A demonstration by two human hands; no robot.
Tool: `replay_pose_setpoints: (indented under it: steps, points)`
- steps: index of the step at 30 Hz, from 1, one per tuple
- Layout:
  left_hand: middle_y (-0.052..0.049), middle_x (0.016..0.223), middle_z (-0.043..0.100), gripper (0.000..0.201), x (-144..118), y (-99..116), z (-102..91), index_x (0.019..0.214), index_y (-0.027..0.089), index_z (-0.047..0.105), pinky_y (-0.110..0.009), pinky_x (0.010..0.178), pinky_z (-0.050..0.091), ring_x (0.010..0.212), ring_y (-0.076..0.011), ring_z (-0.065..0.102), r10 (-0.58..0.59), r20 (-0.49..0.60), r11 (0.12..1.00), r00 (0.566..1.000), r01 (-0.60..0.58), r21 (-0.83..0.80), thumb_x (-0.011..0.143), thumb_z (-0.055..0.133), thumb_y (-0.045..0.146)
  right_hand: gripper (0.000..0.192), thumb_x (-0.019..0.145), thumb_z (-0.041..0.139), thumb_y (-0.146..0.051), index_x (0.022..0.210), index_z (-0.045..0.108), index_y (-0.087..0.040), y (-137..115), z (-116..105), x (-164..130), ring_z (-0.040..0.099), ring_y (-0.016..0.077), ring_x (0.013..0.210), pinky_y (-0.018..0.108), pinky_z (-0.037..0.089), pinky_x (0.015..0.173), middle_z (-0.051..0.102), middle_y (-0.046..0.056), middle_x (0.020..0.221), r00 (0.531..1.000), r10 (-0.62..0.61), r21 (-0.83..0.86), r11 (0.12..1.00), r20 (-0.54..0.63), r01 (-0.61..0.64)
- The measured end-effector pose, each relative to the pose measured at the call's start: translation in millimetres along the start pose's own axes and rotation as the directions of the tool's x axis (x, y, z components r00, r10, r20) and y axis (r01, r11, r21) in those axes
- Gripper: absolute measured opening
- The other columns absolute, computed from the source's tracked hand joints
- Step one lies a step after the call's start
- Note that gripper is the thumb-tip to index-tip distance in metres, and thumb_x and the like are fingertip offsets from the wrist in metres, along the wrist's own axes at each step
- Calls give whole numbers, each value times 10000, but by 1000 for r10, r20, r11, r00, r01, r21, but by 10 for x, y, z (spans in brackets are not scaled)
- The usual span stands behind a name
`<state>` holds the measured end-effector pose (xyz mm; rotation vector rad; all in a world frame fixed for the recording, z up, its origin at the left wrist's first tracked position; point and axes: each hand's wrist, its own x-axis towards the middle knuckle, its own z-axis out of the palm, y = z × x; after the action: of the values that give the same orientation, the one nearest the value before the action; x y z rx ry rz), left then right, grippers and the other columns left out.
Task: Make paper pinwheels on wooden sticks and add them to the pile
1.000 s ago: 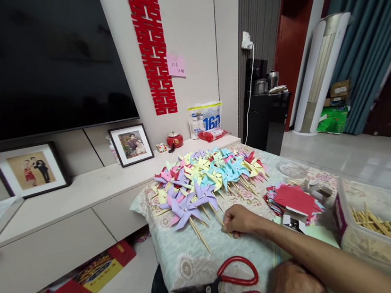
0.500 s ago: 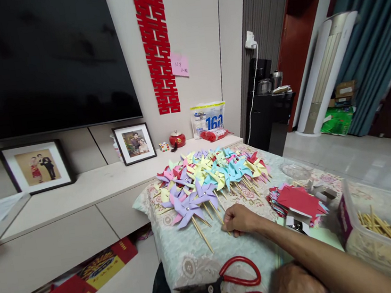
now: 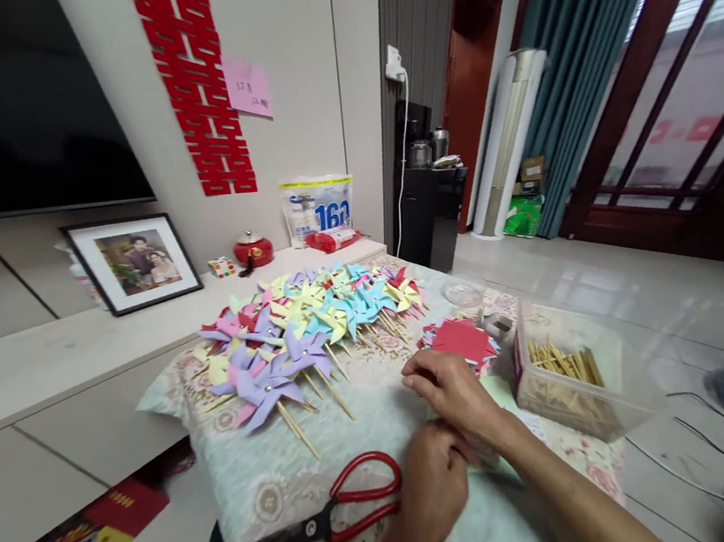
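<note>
Here, landmark: the red-handled scissors (image 3: 327, 521) lie on the floral tablecloth (image 3: 353, 413), blades pointing left; I place everything else from them.

Step in hand: as I read it, one paper pinwheel has just joined the heap and the hands are between pieces, meeting over the cloth to the right of the scissors.

Right hand (image 3: 452, 392): hovers up and to the right of the scissors, fingers loosely curled and pointing left; I see nothing gripped in it.

Left hand (image 3: 432, 487): sits just right of the scissors' handle loops, near but not clearly touching them, knuckles up, fingers curled under; I cannot tell whether it holds anything.

Pinwheels (image 3: 303, 331): a spread of purple, yellow, blue and pink ones on wooden sticks, beyond the scissors toward the far table edge.

Red paper squares (image 3: 463, 339): a small stack, beyond and to the right of the scissors, just past the right hand.

Stick box (image 3: 579, 376): a clear plastic container of wooden sticks, well to the right of the scissors.

Next move, my judgement: it calls for fresh material, a paper square or a stick, both a short reach rightward for the right hand.

Change from earlier: a second ago the right hand rested on the stick ends at the pinwheel heap; it has now pulled back toward the body, the left hand has risen into fuller view, and the camera has swung to the right.
</note>
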<state>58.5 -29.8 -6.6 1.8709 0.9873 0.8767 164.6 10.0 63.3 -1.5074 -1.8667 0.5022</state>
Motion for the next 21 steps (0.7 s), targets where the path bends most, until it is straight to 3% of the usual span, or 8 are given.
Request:
replay_pose_setpoints:
  steps: [3,5,8,12,17,21]
  points:
    - [-30,695,663,355,20,-40,-29,630,185,696,-276,702,436,745,-180,627,14,-110,1000,994,-12,22,671,421,-36,145,888,551,-211,823,681,-204,131,-238,-44,636,174,778,249,437,720,725,34,834,982,-36,-72,997,-187,23]
    - [-18,677,630,353,25,-78,-41,634,188,681,-265,676,417,731,-175,611,0,-163,1000,987,4,23,676,411,-35,181,898,520,-242,846,689,-203,268,-420,28,650,182,808,258,448,751,733,37,859,930,33,-127,988,-366,-85]
    - [-8,671,609,349,41,-125,-56,628,190,666,-257,662,407,699,-164,598,-34,-216,999,976,36,9,676,400,-32,226,895,486,-250,871,702,-187,499,-619,182,655,208,814,289,448,748,739,63,875,889,112,-153,968,-444,-198]
    - [-3,657,603,321,65,-150,-77,616,189,653,-255,656,412,668,-160,589,-65,-250,998,966,62,-18,681,409,-10,210,855,512,-199,887,719,-181,760,-589,285,660,226,855,306,438,764,746,76,908,879,184,-193,936,-440,-293]
    - [-3,654,614,303,56,-125,-98,621,190,648,-259,644,408,646,-159,579,-97,-258,995,961,91,-37,682,409,14,170,807,620,-196,935,729,-169,939,-345,242,659,239,905,297,430,768,733,99,971,920,228,-256,914,-319,-315]
    - [-7,664,618,293,43,-112,-106,626,193,648,-264,648,409,654,-163,580,-105,-254,994,962,100,-33,684,411,31,184,804,670,-273,948,730,-175,1002,-270,224,655,243,884,287,423,713,730,89,955,945,240,-281,912,-224,-298]
